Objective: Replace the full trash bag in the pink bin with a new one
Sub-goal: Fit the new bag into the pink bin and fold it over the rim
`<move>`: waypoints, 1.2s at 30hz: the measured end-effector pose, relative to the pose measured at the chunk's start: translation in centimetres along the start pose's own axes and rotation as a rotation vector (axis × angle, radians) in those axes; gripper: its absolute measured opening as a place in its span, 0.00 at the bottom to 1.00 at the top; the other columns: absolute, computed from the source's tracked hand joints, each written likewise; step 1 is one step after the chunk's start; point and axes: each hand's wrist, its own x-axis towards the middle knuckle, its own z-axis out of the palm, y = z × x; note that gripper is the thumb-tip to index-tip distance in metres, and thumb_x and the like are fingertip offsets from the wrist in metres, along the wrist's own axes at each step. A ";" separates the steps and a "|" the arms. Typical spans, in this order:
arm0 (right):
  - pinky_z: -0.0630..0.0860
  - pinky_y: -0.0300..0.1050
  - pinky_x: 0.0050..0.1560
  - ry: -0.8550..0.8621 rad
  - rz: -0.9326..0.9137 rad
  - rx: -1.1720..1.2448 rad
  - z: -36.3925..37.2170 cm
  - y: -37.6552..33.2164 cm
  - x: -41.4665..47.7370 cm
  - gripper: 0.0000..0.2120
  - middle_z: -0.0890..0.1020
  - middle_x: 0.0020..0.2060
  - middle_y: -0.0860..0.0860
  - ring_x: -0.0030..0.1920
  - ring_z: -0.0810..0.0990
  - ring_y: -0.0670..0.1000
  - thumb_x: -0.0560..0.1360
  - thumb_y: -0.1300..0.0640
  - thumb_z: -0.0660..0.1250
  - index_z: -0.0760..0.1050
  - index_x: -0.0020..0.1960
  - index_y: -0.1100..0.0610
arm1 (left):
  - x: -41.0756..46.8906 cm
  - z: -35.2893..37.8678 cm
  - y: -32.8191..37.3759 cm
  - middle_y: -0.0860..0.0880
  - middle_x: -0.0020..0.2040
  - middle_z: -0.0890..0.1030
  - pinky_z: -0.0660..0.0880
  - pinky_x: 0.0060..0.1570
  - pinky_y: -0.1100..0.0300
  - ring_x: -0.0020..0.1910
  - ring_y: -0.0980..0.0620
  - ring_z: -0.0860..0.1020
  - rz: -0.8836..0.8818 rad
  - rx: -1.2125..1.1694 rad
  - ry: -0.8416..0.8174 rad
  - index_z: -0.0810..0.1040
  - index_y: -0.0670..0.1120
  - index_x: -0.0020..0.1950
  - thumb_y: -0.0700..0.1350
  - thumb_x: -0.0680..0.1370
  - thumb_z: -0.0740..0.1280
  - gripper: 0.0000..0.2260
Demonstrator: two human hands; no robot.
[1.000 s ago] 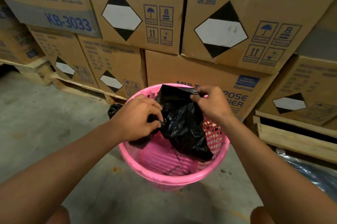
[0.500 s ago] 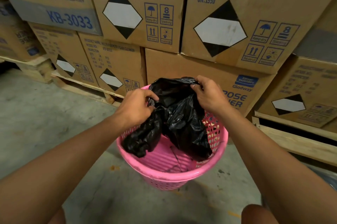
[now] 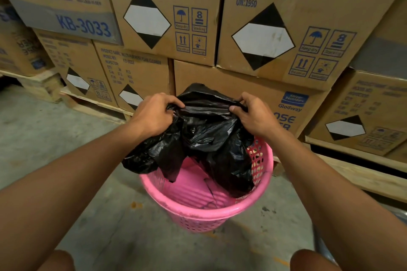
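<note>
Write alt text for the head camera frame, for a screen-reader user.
The left hand and right hand grip the top edge of a crumpled black trash bag, its lower part hanging into a pink perforated bin on a concrete floor. Stacked cardboard boxes labelled foam cleaner stand behind.

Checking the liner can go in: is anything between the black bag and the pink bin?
Nothing visible. Left hand and right hand grip the black bag over the pink bin; its lower end hangs inside.
</note>
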 end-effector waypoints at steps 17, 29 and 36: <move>0.68 0.44 0.49 -0.058 -0.158 -0.222 -0.7 -0.8 1.6 0.15 0.76 0.46 0.48 0.53 0.76 0.52 0.79 0.50 0.71 0.81 0.66 0.48 | 3.4 0.6 -1.6 0.54 0.43 0.69 0.65 0.40 0.64 0.43 0.56 0.70 0.109 0.039 -0.041 0.76 0.53 0.72 0.34 0.76 0.61 0.26; 0.76 0.54 0.56 -0.073 -0.111 -0.549 2.4 0.0 2.2 0.23 0.77 0.66 0.53 0.66 0.76 0.60 0.82 0.52 0.64 0.67 0.77 0.44 | 5.8 2.5 -1.9 0.45 0.64 0.76 0.75 0.61 0.50 0.65 0.42 0.74 -0.019 0.135 -0.155 0.76 0.50 0.71 0.38 0.73 0.66 0.26; 0.76 0.55 0.54 -0.044 0.000 -0.640 3.1 0.1 2.0 0.18 0.73 0.59 0.57 0.62 0.76 0.62 0.82 0.52 0.64 0.72 0.72 0.52 | 6.4 3.2 -1.9 0.44 0.59 0.81 0.76 0.54 0.55 0.58 0.42 0.78 -0.107 0.055 -0.172 0.81 0.49 0.63 0.38 0.71 0.65 0.21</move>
